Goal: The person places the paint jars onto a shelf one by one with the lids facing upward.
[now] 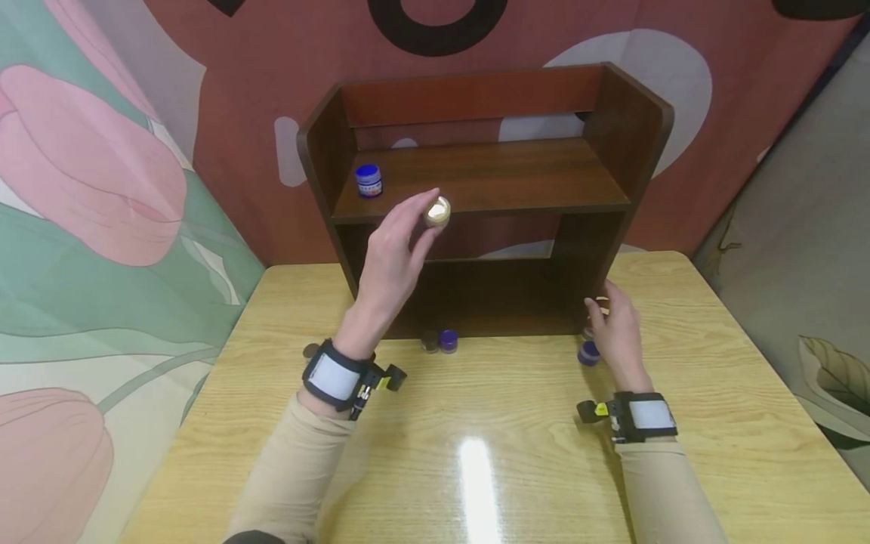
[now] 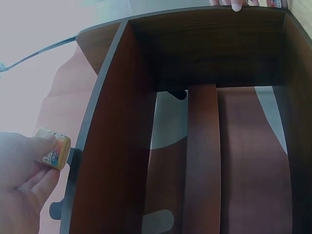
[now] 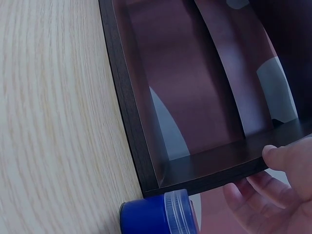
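Observation:
My left hand point(image 1: 394, 253) pinches a small jar with a shiny gold lid point(image 1: 438, 212) between thumb and fingers. It holds the jar in front of the upper board of a dark brown wooden shelf point(image 1: 476, 177). In the left wrist view the jar point(image 2: 54, 150) shows a colourful label. My right hand point(image 1: 617, 332) grips the front edge of the shelf's right side panel, thumb on the inner side and fingers outside, as the right wrist view shows. Just below that hand stands a blue jar point(image 3: 146, 214) with a clear band; another jar behind it is mostly hidden.
On the upper board's left end stands a blue-lidded jar point(image 1: 369, 181). A purple-lidded jar point(image 1: 448, 341) and a dark brown jar point(image 1: 430, 342) sit by the shelf's front base. Near my left wrist lies a brown round thing point(image 1: 311, 350). The table point(image 1: 530, 423) is light wood.

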Demonstrator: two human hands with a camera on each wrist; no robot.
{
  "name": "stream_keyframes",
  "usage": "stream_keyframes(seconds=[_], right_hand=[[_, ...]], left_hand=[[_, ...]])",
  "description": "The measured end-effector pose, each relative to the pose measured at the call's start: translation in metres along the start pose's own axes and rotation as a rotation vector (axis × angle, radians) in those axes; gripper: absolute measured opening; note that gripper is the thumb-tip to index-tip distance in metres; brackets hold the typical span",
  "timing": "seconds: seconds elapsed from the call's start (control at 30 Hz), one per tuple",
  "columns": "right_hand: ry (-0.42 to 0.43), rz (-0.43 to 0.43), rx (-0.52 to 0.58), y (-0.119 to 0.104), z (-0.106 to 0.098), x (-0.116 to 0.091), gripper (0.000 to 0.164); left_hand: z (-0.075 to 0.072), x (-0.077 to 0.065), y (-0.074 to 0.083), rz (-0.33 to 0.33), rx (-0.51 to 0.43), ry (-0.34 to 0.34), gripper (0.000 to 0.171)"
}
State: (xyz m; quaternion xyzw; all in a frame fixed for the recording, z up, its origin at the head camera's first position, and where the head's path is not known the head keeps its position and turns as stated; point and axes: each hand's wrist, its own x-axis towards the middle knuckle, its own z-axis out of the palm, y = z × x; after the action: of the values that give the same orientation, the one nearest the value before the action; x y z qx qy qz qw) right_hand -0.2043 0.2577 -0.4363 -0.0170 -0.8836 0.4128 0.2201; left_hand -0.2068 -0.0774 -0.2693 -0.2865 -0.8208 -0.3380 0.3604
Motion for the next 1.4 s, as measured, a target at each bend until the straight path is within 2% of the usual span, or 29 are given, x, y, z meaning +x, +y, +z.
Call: stream_keyframes(seconds=[0.47,1.1,1.4], right_hand=[[-0.003,0.004,-0.004,-0.001,0.0,0.0,0.035],[0.002,-0.008,-0.004,0.001,0.002,-0.001,0.033],[0.001,-0.006,-0.014,0.001,0.002,-0.001,0.034]], left_hand=[[-0.001,0.007,-0.002,-0.009,0.004,0.017,0.042],[-0.002,0.022,-0.01,-0.109,0.014,-0.011,0.046],[0.001,0.027,-0.01,-0.122,0.026,-0.001,0.044]])
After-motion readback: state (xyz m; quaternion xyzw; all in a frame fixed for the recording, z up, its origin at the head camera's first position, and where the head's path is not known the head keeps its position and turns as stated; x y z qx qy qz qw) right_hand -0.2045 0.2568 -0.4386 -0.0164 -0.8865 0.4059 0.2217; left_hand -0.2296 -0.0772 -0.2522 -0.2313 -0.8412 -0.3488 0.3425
